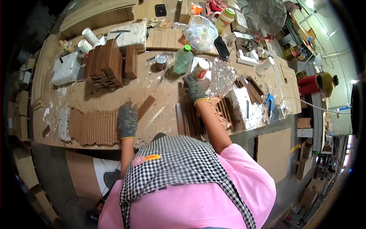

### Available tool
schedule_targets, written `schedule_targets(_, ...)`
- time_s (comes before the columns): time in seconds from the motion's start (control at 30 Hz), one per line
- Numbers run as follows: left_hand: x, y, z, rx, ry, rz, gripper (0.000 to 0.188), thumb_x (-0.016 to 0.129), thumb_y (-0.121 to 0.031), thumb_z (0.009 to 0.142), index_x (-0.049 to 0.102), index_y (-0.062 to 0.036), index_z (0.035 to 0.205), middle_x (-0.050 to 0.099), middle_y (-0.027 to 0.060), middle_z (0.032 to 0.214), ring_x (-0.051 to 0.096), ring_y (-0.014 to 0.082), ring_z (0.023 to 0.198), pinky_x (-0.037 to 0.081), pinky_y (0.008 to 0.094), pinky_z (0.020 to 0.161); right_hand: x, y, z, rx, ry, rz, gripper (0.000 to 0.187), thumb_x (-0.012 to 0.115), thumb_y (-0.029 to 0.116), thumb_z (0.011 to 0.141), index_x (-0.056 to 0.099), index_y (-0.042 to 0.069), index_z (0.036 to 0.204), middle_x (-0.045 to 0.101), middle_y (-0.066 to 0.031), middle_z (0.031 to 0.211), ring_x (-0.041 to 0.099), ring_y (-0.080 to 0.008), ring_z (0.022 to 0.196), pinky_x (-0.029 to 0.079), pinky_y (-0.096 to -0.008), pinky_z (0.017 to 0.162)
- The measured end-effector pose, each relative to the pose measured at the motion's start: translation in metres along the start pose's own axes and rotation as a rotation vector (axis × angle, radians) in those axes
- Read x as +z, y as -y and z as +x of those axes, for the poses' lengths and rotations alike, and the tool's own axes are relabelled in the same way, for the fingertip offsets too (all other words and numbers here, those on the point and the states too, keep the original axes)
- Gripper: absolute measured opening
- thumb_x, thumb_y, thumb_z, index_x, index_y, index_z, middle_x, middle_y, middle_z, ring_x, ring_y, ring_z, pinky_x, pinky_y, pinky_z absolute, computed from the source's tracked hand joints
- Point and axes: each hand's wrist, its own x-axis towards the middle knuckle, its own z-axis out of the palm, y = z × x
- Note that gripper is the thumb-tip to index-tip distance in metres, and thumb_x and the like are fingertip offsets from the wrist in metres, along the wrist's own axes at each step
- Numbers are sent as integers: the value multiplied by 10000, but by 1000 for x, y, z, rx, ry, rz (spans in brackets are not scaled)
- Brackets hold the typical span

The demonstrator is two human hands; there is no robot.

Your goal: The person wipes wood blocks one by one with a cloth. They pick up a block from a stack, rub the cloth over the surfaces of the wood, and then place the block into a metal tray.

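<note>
Strips (93,128), brown, too tightly packed for me to count, lie by the worktable's (164,89) near left corner, the left hand (128,119) against their right end. Farther in, the right hand (196,91) meets one red-printed cup (201,69); from here I can't tell whether either grasps. One green-capped bottle (183,61) crowds the cup's left.

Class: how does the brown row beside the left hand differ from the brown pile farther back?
The brown row lies low; the brown pile is stacked higher. The row looks lighter, the pile darker. The left hand is at the row's right end; neither hand is at the pile. Both rest on the workbench.
</note>
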Motion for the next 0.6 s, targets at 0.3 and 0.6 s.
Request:
schedule_targets(0.3, 60, -36, 17, 584, 191, -194, 270, 693, -167, 916, 665, -17, 1138, 649, 174, 1147, 635, 320, 1069, 505, 382, 945, -75, 102, 24, 506, -10, 136, 393, 650, 106, 823, 614, 46, 1210, 595, -224, 1292, 605, -397, 1140, 511, -458, 944)
schedule_targets(0.6, 82, -104, 35, 541, 299, -431, 546, 753, -147, 881, 539, -22, 1368, 586, 152, 1336, 598, 229, 1183, 514, 349, 973, -92, 61, 20, 428, 197, 1357, 585, 700, 102, 923, 447, 43, 1447, 629, -87, 1195, 648, -170, 947, 546, -274, 782)
